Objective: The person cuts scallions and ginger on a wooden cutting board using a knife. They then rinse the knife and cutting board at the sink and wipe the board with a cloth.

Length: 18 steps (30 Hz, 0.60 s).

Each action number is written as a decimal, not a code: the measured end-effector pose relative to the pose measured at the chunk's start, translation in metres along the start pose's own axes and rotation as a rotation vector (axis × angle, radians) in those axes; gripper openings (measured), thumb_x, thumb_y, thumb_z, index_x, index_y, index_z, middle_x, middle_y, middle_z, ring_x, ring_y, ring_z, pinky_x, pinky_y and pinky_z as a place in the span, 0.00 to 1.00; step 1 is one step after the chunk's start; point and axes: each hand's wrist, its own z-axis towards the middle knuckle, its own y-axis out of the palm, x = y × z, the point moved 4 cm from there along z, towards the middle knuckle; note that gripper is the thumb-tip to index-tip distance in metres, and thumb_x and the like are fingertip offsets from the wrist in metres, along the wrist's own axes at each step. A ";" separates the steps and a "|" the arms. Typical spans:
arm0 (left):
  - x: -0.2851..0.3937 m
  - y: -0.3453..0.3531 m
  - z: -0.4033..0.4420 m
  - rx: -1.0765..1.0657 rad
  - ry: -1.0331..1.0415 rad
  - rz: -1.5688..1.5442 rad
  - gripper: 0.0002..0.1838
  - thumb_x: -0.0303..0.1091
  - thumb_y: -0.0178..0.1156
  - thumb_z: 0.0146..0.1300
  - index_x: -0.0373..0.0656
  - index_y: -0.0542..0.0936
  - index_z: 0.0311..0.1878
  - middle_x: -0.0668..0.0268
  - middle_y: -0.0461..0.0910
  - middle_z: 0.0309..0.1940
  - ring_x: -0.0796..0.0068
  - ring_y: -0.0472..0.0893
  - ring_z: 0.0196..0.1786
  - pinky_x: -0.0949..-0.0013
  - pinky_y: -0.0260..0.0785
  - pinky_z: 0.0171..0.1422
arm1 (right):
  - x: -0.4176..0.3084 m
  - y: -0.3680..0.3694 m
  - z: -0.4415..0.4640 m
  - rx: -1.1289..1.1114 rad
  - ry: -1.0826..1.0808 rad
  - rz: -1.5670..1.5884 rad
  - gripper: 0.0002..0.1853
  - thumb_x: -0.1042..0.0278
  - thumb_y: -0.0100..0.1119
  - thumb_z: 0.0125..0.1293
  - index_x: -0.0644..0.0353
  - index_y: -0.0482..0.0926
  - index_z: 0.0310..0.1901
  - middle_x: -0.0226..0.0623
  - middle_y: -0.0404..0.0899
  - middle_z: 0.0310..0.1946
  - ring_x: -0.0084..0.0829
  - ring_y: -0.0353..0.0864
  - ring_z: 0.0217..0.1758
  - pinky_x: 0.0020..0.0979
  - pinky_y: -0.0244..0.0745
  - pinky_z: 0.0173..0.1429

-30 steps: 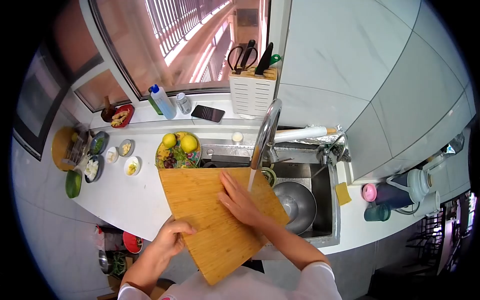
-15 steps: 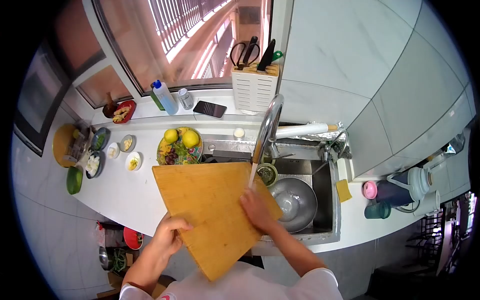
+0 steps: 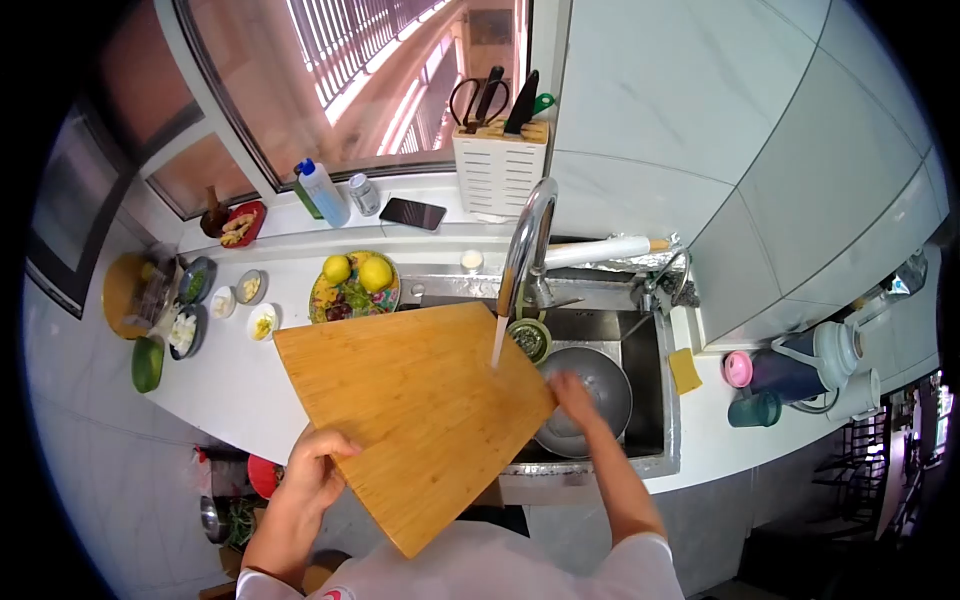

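A wooden cutting board point(image 3: 420, 410) is held tilted at the sink's left side, and water from the faucet point(image 3: 530, 240) runs onto its upper right part. My left hand point(image 3: 318, 470) grips the board's lower left edge, thumb on top and the other fingers underneath. Beside the board's right corner is my right hand point(image 3: 574, 400), smeared by motion; whether it touches the edge I cannot tell. Below it, a metal bowl point(image 3: 608, 400) sits in the sink point(image 3: 655, 390). A green strainer-like container point(image 3: 532, 340) is partly hidden behind the board.
On the left counter stand a patterned plate point(image 3: 322, 308) with yellow fruit and several small bowls point(image 3: 251, 288). A knife block point(image 3: 500, 170), phone point(image 3: 412, 214) and bottle point(image 3: 325, 195) line the sill. Right of the sink are a yellow sponge point(image 3: 685, 371) and a jug point(image 3: 790, 370).
My right hand has slid from the board's wet surface rightward to its edge, over the bowl. The board has shifted slightly left, still in my left hand.
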 end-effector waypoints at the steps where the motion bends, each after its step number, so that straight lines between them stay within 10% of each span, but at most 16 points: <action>1: 0.001 -0.003 -0.003 0.018 -0.031 -0.002 0.30 0.19 0.56 0.47 0.31 0.74 0.60 0.54 0.81 0.50 0.59 0.83 0.51 0.60 0.79 0.55 | -0.021 -0.019 0.012 0.119 -0.078 0.012 0.24 0.46 0.45 0.78 0.59 0.79 0.53 0.53 0.81 0.53 0.57 0.79 0.56 0.49 0.73 0.59; 10: -0.004 0.002 -0.014 0.022 -0.050 0.015 0.36 0.18 0.56 0.47 0.33 0.70 0.66 0.55 0.79 0.55 0.60 0.81 0.56 0.62 0.77 0.58 | -0.067 -0.077 0.119 0.367 -0.198 0.090 0.16 0.57 0.51 0.75 0.60 0.83 0.45 0.49 0.83 0.46 0.53 0.81 0.52 0.48 0.73 0.57; 18: -0.007 0.005 -0.016 -0.018 -0.030 0.025 0.37 0.19 0.57 0.48 0.32 0.68 0.68 0.55 0.78 0.57 0.61 0.79 0.60 0.63 0.73 0.62 | -0.157 -0.044 -0.029 -0.162 -0.405 0.251 0.23 0.53 0.56 0.76 0.63 0.79 0.61 0.48 0.79 0.62 0.42 0.77 0.68 0.39 0.68 0.72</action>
